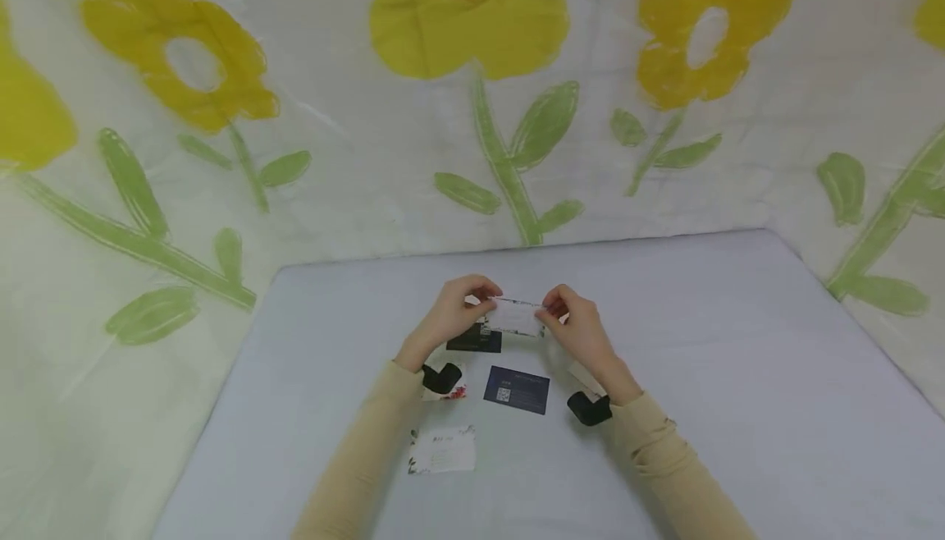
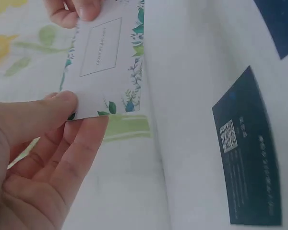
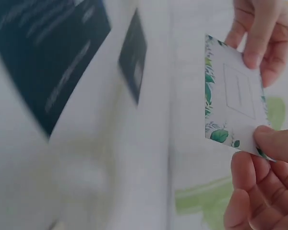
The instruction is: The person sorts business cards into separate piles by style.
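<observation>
A white card (image 1: 515, 318) with a leafy green border and a framed line of text is held up above the table by both hands. My left hand (image 1: 456, 310) pinches its left end between thumb and fingers. At the opposite end, my right hand (image 1: 579, 327) pinches a corner the same way. In the left wrist view the card (image 2: 105, 57) tilts, with the left thumb on its printed face. The right wrist view shows the same card (image 3: 233, 93), fingers behind it. Partly behind the held card, a dark card (image 1: 472, 341) lies on the table.
A navy card (image 1: 517, 390) with a QR code lies between the forearms. Nearer is a white card with leafy corners (image 1: 443, 450). A card with red flowers (image 1: 454, 392) is partly covered by the left wrist, another pale card (image 1: 585, 377) by the right. Behind the table (image 1: 738, 318) hangs a flowered cloth (image 1: 384, 162).
</observation>
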Tool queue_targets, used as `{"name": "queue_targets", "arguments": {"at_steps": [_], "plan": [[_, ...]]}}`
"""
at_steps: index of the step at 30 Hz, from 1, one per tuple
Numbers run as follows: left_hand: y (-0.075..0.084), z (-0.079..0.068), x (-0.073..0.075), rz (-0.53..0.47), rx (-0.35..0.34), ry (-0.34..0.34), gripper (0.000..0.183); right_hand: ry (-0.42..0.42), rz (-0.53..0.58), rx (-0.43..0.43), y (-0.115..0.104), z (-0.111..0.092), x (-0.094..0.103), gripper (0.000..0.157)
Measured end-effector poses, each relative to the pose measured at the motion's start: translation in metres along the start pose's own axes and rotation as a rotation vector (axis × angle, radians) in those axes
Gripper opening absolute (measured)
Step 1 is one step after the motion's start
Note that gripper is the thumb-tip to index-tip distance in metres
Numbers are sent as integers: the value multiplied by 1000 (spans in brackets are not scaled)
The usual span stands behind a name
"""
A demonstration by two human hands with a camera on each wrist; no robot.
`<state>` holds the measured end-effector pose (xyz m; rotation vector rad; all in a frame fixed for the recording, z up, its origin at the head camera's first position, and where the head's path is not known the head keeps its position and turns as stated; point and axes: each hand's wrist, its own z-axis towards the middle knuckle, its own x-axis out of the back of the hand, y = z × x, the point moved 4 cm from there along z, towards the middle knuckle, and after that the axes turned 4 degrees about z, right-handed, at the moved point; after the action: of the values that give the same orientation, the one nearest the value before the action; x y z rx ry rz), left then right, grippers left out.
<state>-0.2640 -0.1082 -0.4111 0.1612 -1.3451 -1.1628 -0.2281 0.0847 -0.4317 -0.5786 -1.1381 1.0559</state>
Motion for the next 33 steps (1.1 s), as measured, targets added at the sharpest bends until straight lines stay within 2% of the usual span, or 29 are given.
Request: {"name": "queue_targets", "arguments": {"at_steps": [2,5,9,14,20,26,33], "plan": [[3,-14,10,-18,41,13,14,-24,30,-14,-11,-2,-6,14],[6,-31,16,-32,46,11,13,-66,56,-30,-19,-9,-14,15],[5,-54,17,-28,60,-16,13,-140,80,-27,-20,-21,-26,14],[1,-84,17,-28,138,-75,11,-277,134,-52,-20,-35,-45,14],[-7,-116,13,-61,207,-141,12,-438,130,-87,-21,-49,-64,17],[-16,-137,6,-81,263,-167,13,-532,115,-82,-23,-59,-76,17],[-18,-144,2,-66,274,-168,12,-555,57,-93,-23,-64,-83,17]]}}
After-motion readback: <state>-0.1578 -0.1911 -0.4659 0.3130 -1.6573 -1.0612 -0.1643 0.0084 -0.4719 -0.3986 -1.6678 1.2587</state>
